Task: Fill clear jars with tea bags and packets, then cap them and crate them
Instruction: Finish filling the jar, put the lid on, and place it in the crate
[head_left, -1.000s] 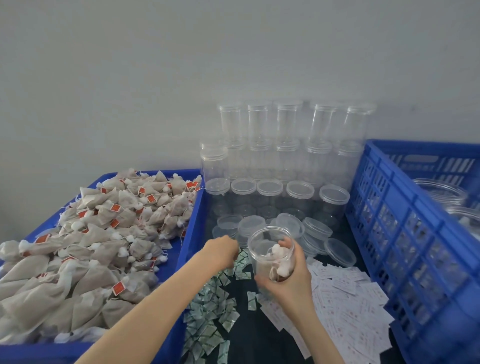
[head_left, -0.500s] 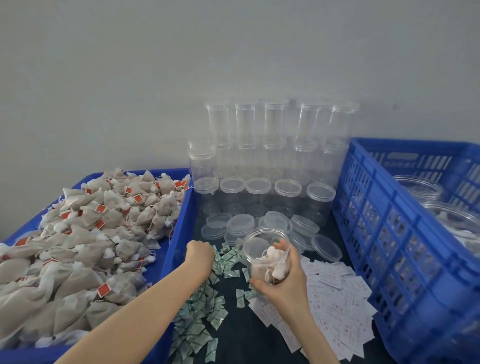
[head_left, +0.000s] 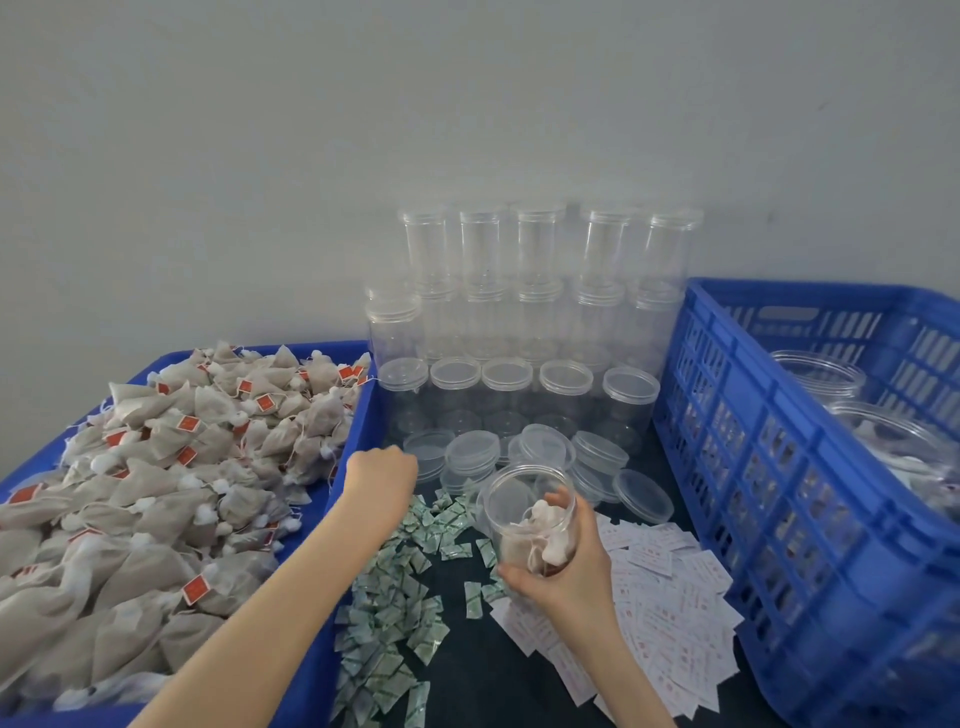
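One clear round jar (head_left: 527, 512), perhaps gauzy tea bags (head_left: 540, 535)

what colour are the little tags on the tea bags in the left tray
Red-orange, seen in the head view on the tea bag tags.

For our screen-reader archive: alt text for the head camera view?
A right hand holds an open clear jar containing tea bags, while the left hand, fingers curled, hovers over green packets. A tray of tea bags sits left, a blue crate right.
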